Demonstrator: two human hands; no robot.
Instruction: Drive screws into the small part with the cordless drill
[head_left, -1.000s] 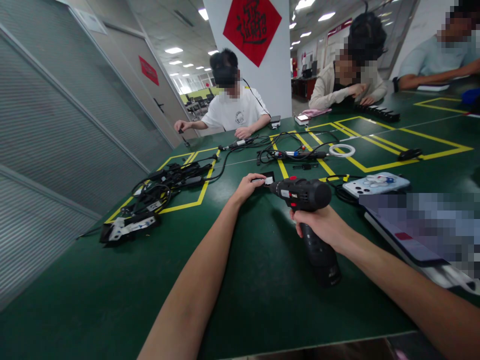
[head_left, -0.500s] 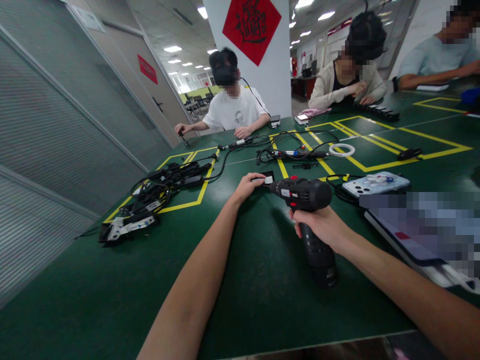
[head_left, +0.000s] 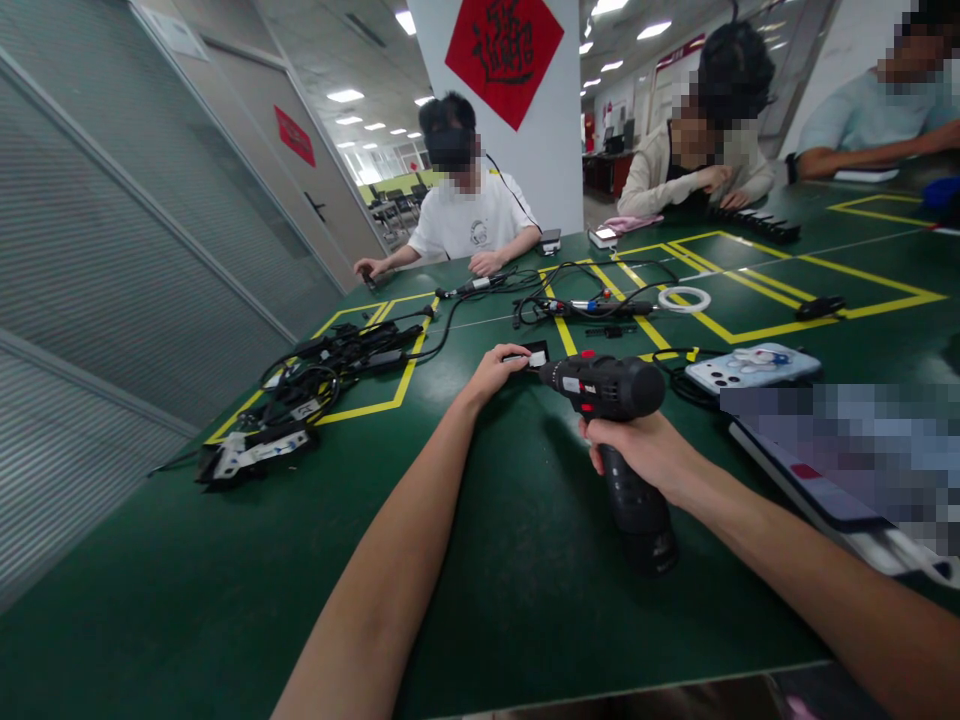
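Note:
My right hand [head_left: 626, 440] is closed round the grip of a black cordless drill [head_left: 611, 388]. The drill lies level above the green table, its chuck pointing left. Just beyond the chuck is a small white block [head_left: 537, 359] on a dark flat piece [head_left: 541, 347]. My left hand [head_left: 499, 370] rests at that piece, its fingertips pressed on its left side and by the white block. The drill's tip is close to the block; whether they touch, I cannot tell. My left palm hides part of the piece.
Tangled black cables [head_left: 352, 350] lie to the left beside a black-and-white bracket [head_left: 255, 452]. Ahead are a corded tool [head_left: 592, 308] and a white ring [head_left: 683, 300]. At right are a phone [head_left: 752, 368] and a pixelated stack. Several people sit around the table [head_left: 480, 600].
Across the table, the co-worker's hand at the left has lowered slightly with a small dark object. My hands and the drill have stayed nearly in place.

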